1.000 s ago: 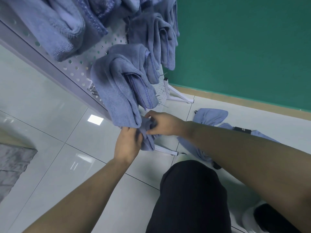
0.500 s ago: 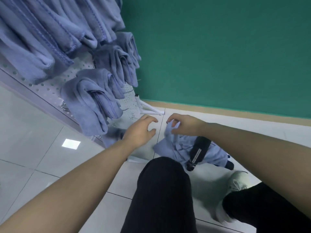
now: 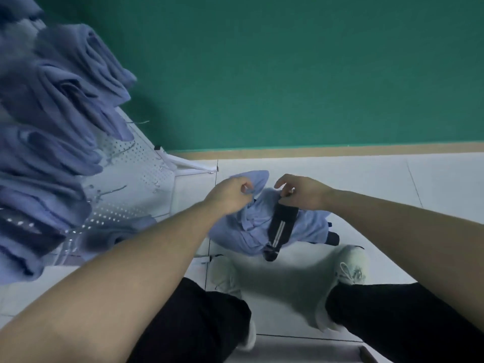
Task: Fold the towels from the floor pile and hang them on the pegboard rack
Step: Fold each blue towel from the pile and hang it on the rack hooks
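Mid-frame, left hand [image 3: 230, 195] pinches the floor towel [image 3: 251, 224]; right hand [image 3: 301, 193] grips its dark strap [image 3: 281, 226]; white tile floor [image 3: 366, 179], green wall [image 3: 288, 74]

Your left hand [image 3: 230, 196] has left the towel hanging on the pegboard rack [image 3: 136, 176] and now pinches a corner of the blue towel pile [image 3: 251, 221] on the floor. Your right hand [image 3: 301, 192], which hovered just above that pile half a second ago, now grips the black striped item [image 3: 281, 229] lying on it.
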Demonstrator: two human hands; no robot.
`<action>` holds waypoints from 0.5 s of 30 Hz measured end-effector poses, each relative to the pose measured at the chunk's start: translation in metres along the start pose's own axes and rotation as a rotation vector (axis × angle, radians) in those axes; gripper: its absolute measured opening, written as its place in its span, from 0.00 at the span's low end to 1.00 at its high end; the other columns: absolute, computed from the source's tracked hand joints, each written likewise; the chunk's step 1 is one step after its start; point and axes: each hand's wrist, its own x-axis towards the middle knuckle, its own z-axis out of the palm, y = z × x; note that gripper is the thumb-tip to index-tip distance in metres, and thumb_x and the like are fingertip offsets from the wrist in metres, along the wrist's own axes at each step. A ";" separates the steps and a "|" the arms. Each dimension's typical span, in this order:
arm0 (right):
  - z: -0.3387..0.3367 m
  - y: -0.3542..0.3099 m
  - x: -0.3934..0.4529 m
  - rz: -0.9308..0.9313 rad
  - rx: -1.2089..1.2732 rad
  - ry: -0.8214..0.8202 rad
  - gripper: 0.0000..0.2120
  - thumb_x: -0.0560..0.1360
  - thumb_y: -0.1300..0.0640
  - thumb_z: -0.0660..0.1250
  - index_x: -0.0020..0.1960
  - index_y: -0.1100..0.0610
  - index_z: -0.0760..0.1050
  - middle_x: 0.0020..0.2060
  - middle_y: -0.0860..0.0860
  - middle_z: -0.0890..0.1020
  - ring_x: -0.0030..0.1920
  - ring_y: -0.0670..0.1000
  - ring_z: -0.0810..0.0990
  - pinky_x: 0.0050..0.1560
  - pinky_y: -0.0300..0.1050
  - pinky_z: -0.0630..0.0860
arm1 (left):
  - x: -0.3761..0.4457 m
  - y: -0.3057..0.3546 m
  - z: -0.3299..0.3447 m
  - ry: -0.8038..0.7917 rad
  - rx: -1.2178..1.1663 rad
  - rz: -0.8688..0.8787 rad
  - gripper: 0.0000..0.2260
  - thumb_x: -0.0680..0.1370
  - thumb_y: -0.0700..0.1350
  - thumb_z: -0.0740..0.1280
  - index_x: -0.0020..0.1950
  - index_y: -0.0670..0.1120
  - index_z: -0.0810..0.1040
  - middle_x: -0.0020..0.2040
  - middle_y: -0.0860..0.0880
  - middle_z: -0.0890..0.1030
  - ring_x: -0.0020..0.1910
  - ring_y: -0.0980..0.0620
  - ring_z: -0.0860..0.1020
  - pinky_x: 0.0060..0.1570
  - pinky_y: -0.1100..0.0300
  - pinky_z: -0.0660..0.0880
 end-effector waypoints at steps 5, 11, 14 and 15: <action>0.017 0.055 0.046 0.146 0.016 -0.012 0.13 0.76 0.58 0.66 0.59 0.48 0.74 0.52 0.51 0.82 0.53 0.55 0.81 0.58 0.48 0.77 | 0.053 -0.019 0.046 -0.082 0.008 -0.047 0.11 0.79 0.42 0.65 0.61 0.48 0.78 0.59 0.49 0.80 0.57 0.48 0.78 0.58 0.57 0.73; 0.050 0.118 0.097 0.279 0.054 -0.136 0.15 0.78 0.61 0.65 0.63 0.51 0.73 0.57 0.54 0.81 0.58 0.57 0.80 0.62 0.52 0.75 | 0.104 -0.059 0.114 -0.218 0.134 -0.017 0.12 0.80 0.44 0.64 0.64 0.50 0.76 0.63 0.48 0.79 0.59 0.46 0.77 0.57 0.56 0.76; 0.073 0.140 0.116 0.317 0.072 -0.127 0.13 0.78 0.60 0.65 0.60 0.48 0.70 0.56 0.55 0.80 0.53 0.57 0.80 0.59 0.51 0.78 | 0.115 -0.069 0.141 -0.264 0.119 -0.041 0.12 0.81 0.41 0.64 0.64 0.47 0.78 0.54 0.46 0.79 0.53 0.49 0.75 0.45 0.67 0.68; 0.081 0.144 0.122 0.317 0.048 -0.111 0.14 0.77 0.60 0.65 0.61 0.48 0.70 0.55 0.55 0.80 0.51 0.56 0.79 0.55 0.49 0.78 | 0.117 -0.076 0.149 -0.299 0.187 -0.038 0.11 0.80 0.39 0.63 0.61 0.44 0.79 0.49 0.45 0.77 0.51 0.47 0.75 0.46 0.61 0.69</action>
